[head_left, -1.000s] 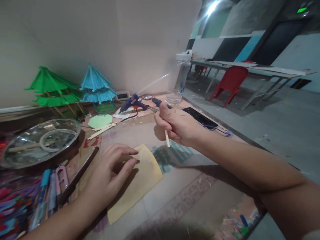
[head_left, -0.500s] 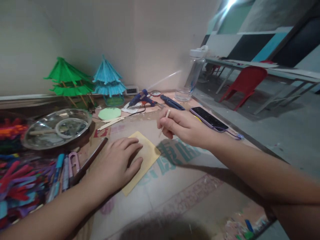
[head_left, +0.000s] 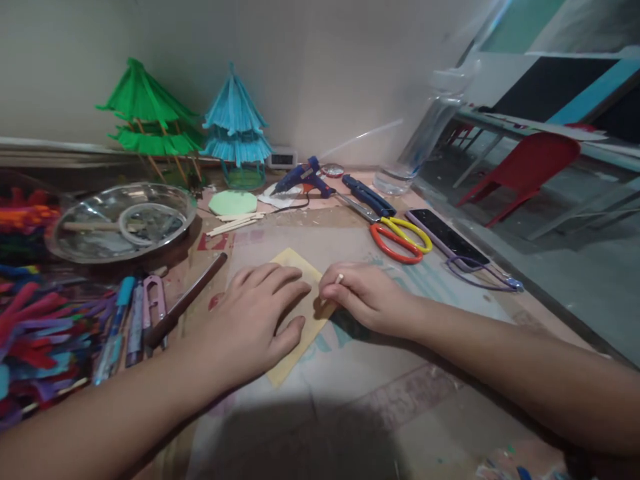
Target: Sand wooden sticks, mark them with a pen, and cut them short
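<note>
My left hand (head_left: 253,317) lies flat, fingers spread, on a yellow sheet of paper (head_left: 299,312) on the worktable. My right hand (head_left: 363,297) is closed in a pinch on a thin wooden stick (head_left: 339,279), with its lower end down at the right edge of the yellow sheet. The two hands almost touch over the paper.
Orange-and-yellow scissors (head_left: 397,238), a phone (head_left: 447,238), a blue glue gun (head_left: 303,179) and a water bottle (head_left: 425,137) lie behind my right hand. A metal dish (head_left: 120,223), pens (head_left: 135,320), a brown stick (head_left: 187,298) and coloured sticks (head_left: 30,320) sit left. Green (head_left: 145,113) and blue (head_left: 236,123) paper pagodas stand at the wall.
My right hand came down from the air to the table and set the stick at the paper's edge. The left hand stayed flat on the sheet. The view shifted, showing the scissors.
</note>
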### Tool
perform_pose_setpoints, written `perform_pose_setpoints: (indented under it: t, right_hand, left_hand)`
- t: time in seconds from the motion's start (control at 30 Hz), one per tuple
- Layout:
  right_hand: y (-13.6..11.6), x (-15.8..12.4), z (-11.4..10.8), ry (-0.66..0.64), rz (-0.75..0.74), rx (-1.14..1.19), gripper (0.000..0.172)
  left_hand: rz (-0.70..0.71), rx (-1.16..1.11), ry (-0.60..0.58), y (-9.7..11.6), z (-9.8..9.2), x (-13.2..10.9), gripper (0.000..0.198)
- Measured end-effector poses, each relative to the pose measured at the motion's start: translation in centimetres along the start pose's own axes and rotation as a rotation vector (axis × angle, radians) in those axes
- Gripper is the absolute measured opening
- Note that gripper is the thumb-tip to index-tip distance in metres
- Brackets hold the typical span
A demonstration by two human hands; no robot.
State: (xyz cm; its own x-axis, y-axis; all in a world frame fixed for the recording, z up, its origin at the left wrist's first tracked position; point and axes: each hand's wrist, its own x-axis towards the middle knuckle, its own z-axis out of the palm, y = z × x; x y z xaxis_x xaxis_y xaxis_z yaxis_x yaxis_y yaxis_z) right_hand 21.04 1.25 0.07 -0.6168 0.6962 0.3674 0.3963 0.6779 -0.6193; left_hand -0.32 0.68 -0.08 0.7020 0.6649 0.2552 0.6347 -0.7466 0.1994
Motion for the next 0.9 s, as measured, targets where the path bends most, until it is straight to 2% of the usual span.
perform_pose_setpoints:
  t: [0.13, 0.2, 0.3, 0.37, 0.47, 0.6, 0.7, 0.83, 0.9]
  right_hand:
    - [-0.04, -0.18, -0.02, -0.040, -0.121, -0.080, 0.039]
    - [0.07, -0.21, -0.04, -0.064, -0.107, -0.103, 0.037]
    - [0.18, -0.26, -0.10, 0.014, -0.053, -0.242, 0.034]
    - [0.05, -0.32, -0.08, 0.027, -0.082, -0.294, 0.035]
    - [-0.19, -0.42, -0.01, -0.028, -0.149, -0.286, 0.037]
    - [-0.21, -0.53, 0.05, 0.069, -0.155, -0.407, 0.037]
    - [-0.17, -0.56, 0.12, -0.012, -0.155, -0.336, 0.037]
    - [-0.11, -0.52, 0.07, 0.072, -0.124, -0.429, 0.038]
    - [-0.15, -0.50, 0.02, 0.034, -0.159, -0.400, 0.038]
  left_hand:
    - [0.028, -0.011, 0.006, -0.29, 0.53, 0.11, 0.028]
    - [0.036, -0.011, 0.013, -0.38, 0.70, 0.11, 0.027]
    - [0.017, -0.005, 0.007, -0.39, 0.81, 0.08, 0.030]
    - [0.004, -0.006, -0.007, -0.35, 0.80, 0.05, 0.030]
    - [0.012, -0.003, -0.010, -0.30, 0.75, 0.02, 0.027]
    - [0.023, 0.014, 0.006, -0.28, 0.72, -0.07, 0.030]
    - [0.037, 0.010, 0.009, -0.32, 0.74, -0.13, 0.028]
    - [0.027, 0.025, 0.011, -0.34, 0.79, -0.11, 0.029]
    - [0.032, 0.019, 0.012, -0.33, 0.79, -0.10, 0.027]
